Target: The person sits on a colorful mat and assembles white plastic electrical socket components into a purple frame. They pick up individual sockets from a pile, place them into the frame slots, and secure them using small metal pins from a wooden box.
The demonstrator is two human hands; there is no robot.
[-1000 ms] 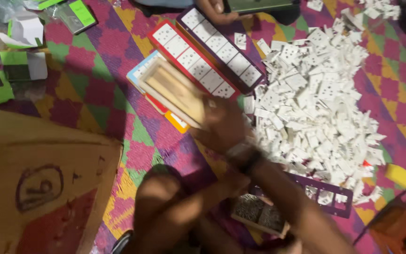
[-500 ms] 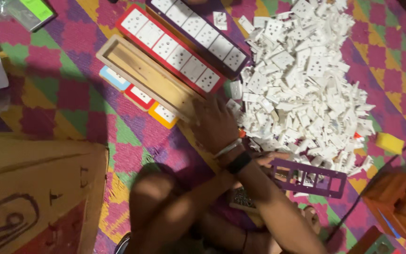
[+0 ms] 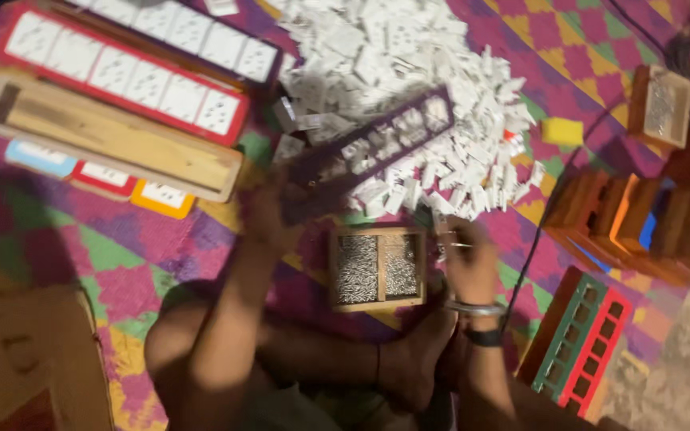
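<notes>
- My left hand [image 3: 269, 215] is gripping one end of the purple frame [image 3: 369, 152], tilted over the white pile [image 3: 409, 72].
- My right hand [image 3: 466, 259] is pinching a small metal piece beside the wooden box [image 3: 377, 269].

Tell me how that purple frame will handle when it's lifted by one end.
The purple frame looks stiff: the left hand grips one end and the rest stays straight over the white pile. Probably light, being mostly open slots. White pieces sitting in the slots may drop out if it tilts.
</notes>
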